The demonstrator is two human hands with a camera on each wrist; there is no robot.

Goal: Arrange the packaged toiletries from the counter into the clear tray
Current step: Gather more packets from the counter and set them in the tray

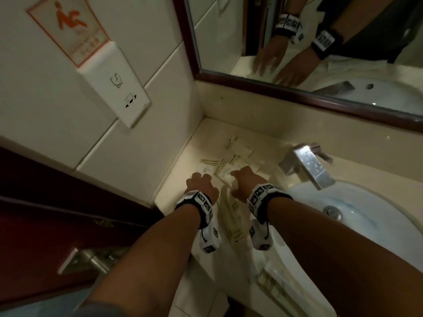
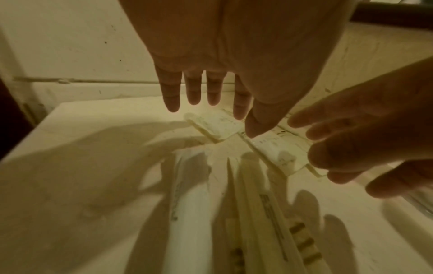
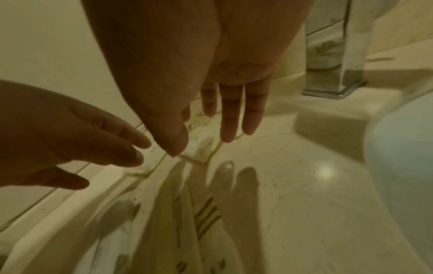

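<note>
Several small white packets with gold stripes (image 1: 229, 165) lie on the beige counter (image 1: 174, 184) near the back corner. My left hand (image 1: 199, 177) hovers over one small packet (image 2: 215, 126) with its fingers straight and holds nothing. My right hand (image 1: 240, 173) reaches beside it over a neighbouring packet (image 3: 201, 146), fingers straight and spread, also holding nothing. Long striped packets (image 2: 257, 213) lie toward the front edge, below both wrists. A clear rim (image 2: 419, 202) shows at the right of the left wrist view; I cannot tell the tray's full outline.
A square chrome faucet (image 1: 309, 165) stands right of the packets, with the white basin (image 1: 366, 213) below it. A tiled wall with a socket plate (image 1: 128, 97) closes the left side and a framed mirror (image 1: 297, 42) the back. A dark door with a metal handle (image 1: 87, 259) stands at the lower left.
</note>
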